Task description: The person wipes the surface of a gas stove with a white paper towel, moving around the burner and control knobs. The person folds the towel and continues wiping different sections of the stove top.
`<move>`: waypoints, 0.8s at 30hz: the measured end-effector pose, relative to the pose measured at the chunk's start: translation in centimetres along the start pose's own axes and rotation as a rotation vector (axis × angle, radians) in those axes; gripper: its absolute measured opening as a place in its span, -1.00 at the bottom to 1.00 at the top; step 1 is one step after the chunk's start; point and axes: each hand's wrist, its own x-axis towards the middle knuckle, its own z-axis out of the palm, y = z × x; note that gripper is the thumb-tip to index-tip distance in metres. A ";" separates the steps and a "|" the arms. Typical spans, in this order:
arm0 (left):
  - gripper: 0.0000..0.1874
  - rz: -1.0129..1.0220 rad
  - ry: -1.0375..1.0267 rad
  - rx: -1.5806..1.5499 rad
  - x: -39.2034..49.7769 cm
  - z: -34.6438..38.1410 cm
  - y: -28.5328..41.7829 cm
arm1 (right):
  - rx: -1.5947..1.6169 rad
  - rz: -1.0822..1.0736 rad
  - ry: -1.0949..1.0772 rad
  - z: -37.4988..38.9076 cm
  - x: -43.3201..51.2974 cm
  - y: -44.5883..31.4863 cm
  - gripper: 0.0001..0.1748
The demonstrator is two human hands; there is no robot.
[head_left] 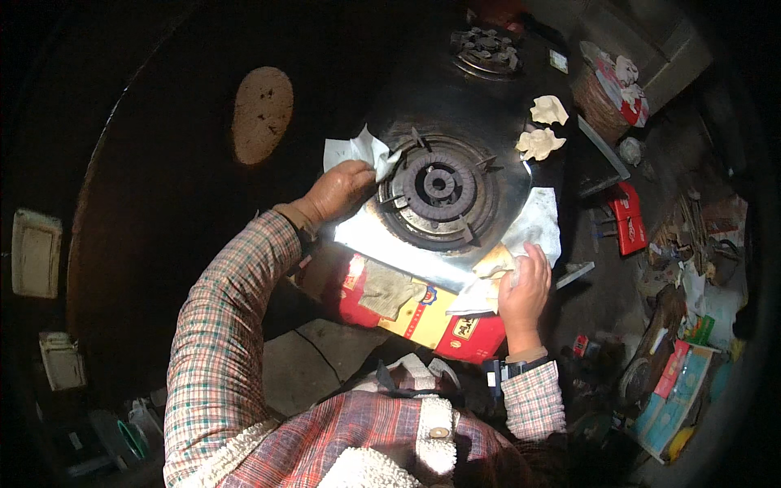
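Note:
A gas stove with a shiny metal top lies before me, its near burner ringed by dark pan supports. My left hand grips a crumpled white paper sheet at the burner's left side. At the stove's front right corner, my right hand has its fingers closed over a white paper sheet. A yellow-brown stained piece shows beside that thumb. My right palm is hidden. Two crumpled pale pieces lie on the stove's right edge.
Below the stove's front edge is a red and yellow printed box with a grey-beige cloth on it. A second burner sits at the far end. To the right are a wicker basket, a red package and floor clutter.

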 end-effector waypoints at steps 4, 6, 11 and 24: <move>-0.74 -0.065 -0.001 -0.125 -3.3 -0.3 2.1 | -0.011 -0.020 0.019 0.1 0.0 0.0 -0.66; -0.77 -0.092 0.033 -0.124 -4.5 -0.9 2.7 | -0.011 -0.015 0.014 0.1 0.0 0.0 -0.65; -0.79 -0.362 0.165 -0.432 -5.1 -2.8 4.2 | -0.003 -0.020 0.025 0.0 -0.1 0.0 -0.64; -0.76 -0.309 -0.089 0.177 -1.0 0.8 1.5 | -0.011 0.027 0.000 0.0 -0.1 -0.2 -0.66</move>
